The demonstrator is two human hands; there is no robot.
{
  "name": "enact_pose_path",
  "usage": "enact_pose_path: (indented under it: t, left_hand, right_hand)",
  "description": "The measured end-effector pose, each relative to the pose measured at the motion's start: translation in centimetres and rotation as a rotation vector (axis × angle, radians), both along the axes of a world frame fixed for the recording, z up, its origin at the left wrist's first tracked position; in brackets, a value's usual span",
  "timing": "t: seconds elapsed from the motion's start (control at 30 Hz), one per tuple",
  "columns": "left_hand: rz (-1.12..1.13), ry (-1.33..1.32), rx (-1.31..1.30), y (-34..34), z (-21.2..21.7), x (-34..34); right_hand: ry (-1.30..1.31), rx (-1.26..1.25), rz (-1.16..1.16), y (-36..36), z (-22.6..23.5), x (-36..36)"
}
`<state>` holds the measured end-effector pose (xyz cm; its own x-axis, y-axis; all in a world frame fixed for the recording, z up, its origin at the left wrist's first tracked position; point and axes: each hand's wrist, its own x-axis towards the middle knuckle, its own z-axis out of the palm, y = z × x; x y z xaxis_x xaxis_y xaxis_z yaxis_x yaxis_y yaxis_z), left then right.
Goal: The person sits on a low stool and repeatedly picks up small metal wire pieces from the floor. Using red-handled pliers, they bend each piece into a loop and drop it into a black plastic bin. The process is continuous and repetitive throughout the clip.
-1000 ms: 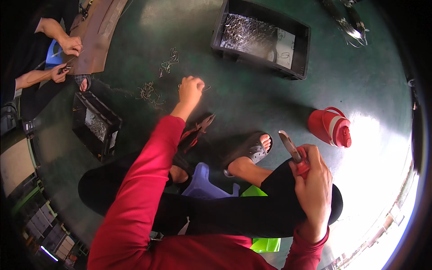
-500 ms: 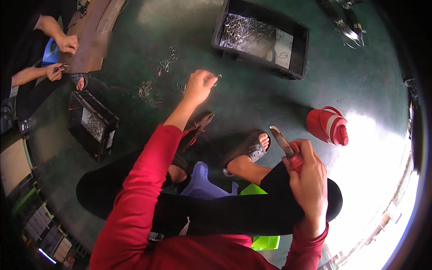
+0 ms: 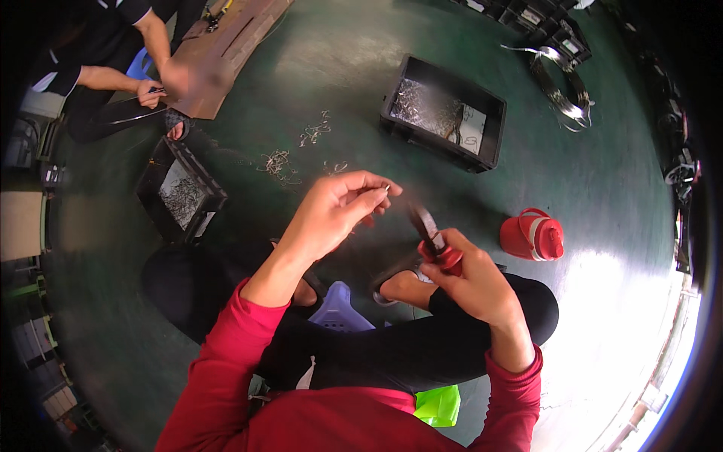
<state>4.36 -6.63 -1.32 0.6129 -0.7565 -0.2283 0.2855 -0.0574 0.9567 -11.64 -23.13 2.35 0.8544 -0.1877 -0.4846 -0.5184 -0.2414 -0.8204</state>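
The left hand [image 3: 335, 215] is up in front of the person, and its fingers [image 3: 369, 188] pinch a tiny metal piece [image 3: 386, 187] (too small to tell its shape). The right hand [image 3: 471, 282] is closed tight around the red handles of a pair of pliers [image 3: 433, 241], whose dark tip points up toward the left hand, near the little piece but not touching it. More small metal bits [image 3: 282, 162] lie scattered on the green floor [image 3: 602, 166]. Near them sit two black bins, one [image 3: 444, 113] far ahead and one [image 3: 181, 192] to the left. A red jug [image 3: 533, 235] stands just right of the pliers.
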Motion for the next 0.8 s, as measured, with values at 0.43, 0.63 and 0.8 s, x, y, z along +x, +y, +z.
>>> enact_pose_path:
  t: [0.43,0.63,0.8]
  left_hand:
    - [0.061,-0.418,-0.024,4.8,1.6,-2.7]
    - [0.066,-0.423,-0.025,5.0,1.5,-2.6]
    - [0.068,-0.435,-0.002,5.1,1.6,-2.6]
  right_hand:
    - [0.133,-0.057,0.205,3.0,1.8,0.6]
    - [0.154,-0.064,0.191,3.4,2.3,0.7]
    - [0.141,-0.06,0.177,3.7,2.1,0.7]
